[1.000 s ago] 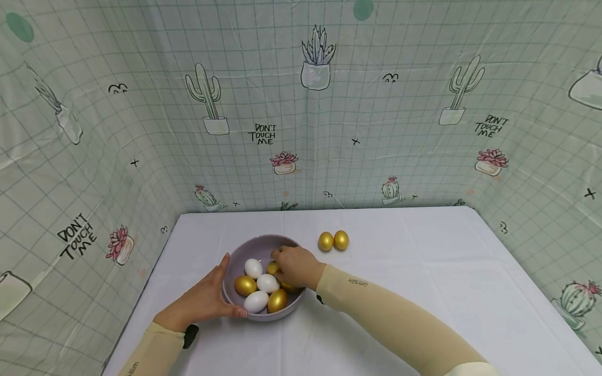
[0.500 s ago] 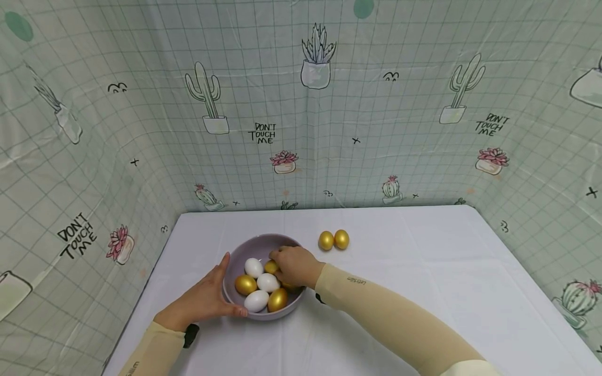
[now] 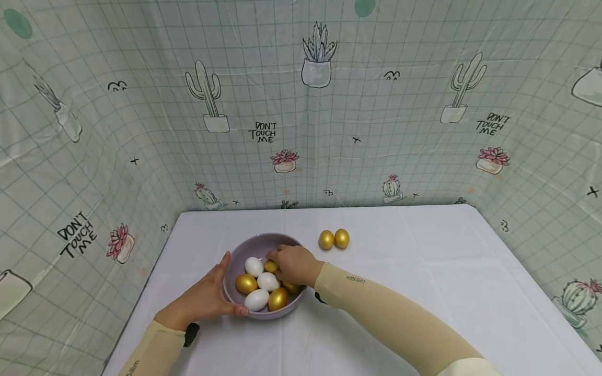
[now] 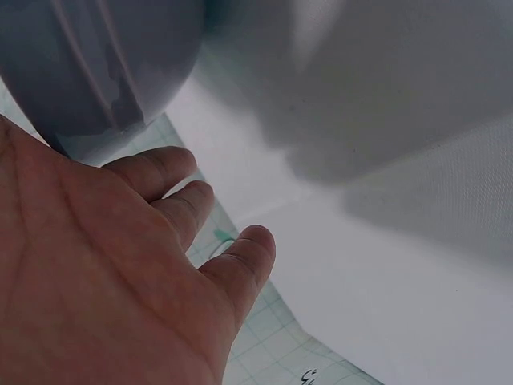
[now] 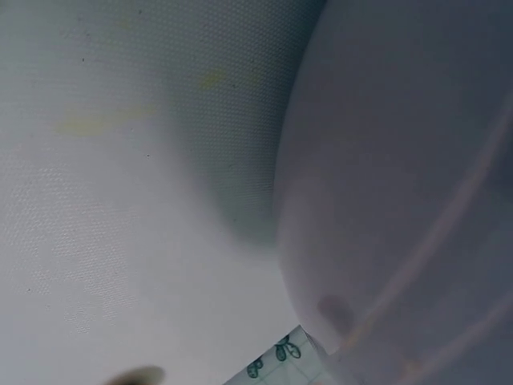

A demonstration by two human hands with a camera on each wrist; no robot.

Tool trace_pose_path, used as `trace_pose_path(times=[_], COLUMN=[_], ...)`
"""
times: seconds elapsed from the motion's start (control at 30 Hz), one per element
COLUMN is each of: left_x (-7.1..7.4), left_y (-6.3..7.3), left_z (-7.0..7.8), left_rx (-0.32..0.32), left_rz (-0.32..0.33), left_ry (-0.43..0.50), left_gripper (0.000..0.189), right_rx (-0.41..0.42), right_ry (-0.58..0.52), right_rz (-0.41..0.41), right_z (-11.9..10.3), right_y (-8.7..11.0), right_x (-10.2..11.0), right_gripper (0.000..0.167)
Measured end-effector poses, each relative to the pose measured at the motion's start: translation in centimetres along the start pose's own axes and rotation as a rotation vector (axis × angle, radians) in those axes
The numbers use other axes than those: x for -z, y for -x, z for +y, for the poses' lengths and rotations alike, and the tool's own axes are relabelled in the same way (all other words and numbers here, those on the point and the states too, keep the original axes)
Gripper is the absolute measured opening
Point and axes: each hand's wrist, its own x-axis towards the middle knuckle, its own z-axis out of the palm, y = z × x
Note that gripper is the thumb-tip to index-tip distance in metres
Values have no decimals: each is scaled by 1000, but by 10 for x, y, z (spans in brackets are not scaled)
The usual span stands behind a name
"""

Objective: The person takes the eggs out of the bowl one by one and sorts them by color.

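L hand spread, thumb + fingers against L side of round glossy mauve bowl on white-covered counter. R hand over R rim, inside bowl w/ shiny gold eggs & 3 smooth white eggs; fingertips hidden, can't tell if gripping. Gold pair side by side on counter, beyond bowl to R.
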Motion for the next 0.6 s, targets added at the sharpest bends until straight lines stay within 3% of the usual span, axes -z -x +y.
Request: trace_pose_path(times=[0.33,0.6], left_x=[-1,-1], left_y=[-1,-2], left_z=[-1,-2], left_rx=[24,24], left_rz=[-8,-11], left_ry=[10,8], left_gripper=[141,141], right_rx=[15,-1], right_ry=[-8,-38], right_rz=[31,62], right_z=[1,3], right_y=[0,-1], right_x=[0,8], right_gripper=[29,36])
